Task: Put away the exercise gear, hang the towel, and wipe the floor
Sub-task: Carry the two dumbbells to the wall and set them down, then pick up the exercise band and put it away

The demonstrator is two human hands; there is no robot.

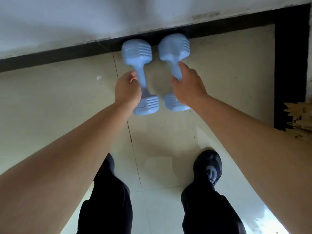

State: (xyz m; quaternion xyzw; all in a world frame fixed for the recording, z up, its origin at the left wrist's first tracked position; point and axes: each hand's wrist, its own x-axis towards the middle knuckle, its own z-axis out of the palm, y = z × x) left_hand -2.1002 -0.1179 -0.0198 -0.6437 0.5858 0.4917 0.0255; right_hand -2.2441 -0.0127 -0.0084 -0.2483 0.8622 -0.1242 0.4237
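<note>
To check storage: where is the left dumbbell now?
In the head view, the left dumbbell points at the black baseboard, just left of the right dumbbell, the left hand gripping its handle.

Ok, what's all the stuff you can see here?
left dumbbell: one, light blue, by the skirting
right dumbbell: one, light blue, beside it, not touching
floor: one, cream tiles, below
skirting: one, black, under the wall
wall: one, white, top
scrap: one, white, floor, left of dumbbells
splintered wood: one, tan, right edge
trouser legs: two, black, bottom
shoe: one, black, lower right
left grip: one, bare, round left dumbbell's handle
right grip: one, bare, round right dumbbell's handle
</note>
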